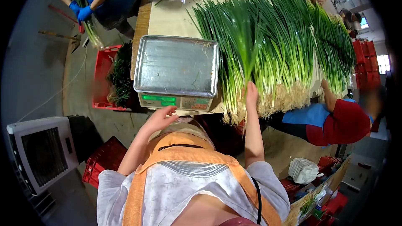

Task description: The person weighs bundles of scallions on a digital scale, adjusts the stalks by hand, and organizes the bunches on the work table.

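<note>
Long green spring onions [276,46] with pale stems and rooty ends lie in a thick row across the table. My right hand [251,95] is closed round the lower stems of a few spring onions [244,46], raised above the row, their leaves blurred. My left hand [163,117] holds nothing, its fingers apart, just in front of the weighing scale [197,103] near its green-lit display. On top of the scale is a shallow metal tray [176,65] with only small leaf scraps and root bits on it.
A co-worker in blue gloves [85,13] holds spring onions at upper left, above a red crate [100,79] of greens. Another person in a red top [338,121] stands close on my right. An air cooler [44,152] and a red crate [104,159] are at lower left.
</note>
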A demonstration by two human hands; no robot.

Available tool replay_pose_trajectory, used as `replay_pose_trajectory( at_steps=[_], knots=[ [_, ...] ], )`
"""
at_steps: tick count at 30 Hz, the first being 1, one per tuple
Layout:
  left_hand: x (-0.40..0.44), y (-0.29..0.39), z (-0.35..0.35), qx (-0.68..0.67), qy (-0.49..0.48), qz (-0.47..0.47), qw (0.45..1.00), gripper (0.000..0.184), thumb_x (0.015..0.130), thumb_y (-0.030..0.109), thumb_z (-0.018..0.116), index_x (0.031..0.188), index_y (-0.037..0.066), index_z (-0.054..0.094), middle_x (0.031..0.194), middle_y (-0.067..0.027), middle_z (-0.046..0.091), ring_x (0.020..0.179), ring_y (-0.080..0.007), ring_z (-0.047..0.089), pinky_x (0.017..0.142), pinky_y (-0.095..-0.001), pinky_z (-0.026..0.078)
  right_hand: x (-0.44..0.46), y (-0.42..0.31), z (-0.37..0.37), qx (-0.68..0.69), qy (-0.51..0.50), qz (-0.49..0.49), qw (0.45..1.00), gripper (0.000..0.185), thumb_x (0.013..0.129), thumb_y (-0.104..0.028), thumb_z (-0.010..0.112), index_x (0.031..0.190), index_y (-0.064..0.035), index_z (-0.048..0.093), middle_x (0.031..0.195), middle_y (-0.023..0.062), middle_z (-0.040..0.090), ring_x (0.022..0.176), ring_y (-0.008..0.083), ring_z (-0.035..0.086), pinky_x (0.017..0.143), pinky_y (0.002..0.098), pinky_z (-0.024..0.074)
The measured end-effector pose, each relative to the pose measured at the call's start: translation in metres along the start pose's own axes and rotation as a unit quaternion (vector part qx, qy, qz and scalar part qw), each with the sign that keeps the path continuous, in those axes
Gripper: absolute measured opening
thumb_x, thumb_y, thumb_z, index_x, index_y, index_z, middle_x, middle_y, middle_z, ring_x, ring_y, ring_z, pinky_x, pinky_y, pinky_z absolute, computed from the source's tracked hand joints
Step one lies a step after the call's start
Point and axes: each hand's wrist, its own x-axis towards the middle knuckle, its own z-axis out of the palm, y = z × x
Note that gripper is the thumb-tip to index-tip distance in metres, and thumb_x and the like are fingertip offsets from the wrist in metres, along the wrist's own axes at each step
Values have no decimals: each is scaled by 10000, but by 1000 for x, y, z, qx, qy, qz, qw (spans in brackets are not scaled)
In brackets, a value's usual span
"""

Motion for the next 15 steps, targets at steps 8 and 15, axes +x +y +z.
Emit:
replay_pose_trajectory(
  at_steps=[8,15],
  knots=[
    [-4,8,-3,0,5,-27,1000,443,887,252,613,1244,11,509,1113,-138,618,983,-215,604,837,-330,481,14,13,38,-564,-72,-2,823,1109,705,-471,743,1470,-20,78,1513,232,134,1396,369,151,1136,481,121],
    [-2,2,-1,-10,15,-17,1000,474,872,323,614,1232,26,530,1101,-163,621,983,-258,611,828,-358,494,6,45,66,-600,-16,-122,790,1036,662,-170,772,1435,44,116,1232,241,431,1157,363,432,1035,461,285]
  ],
)
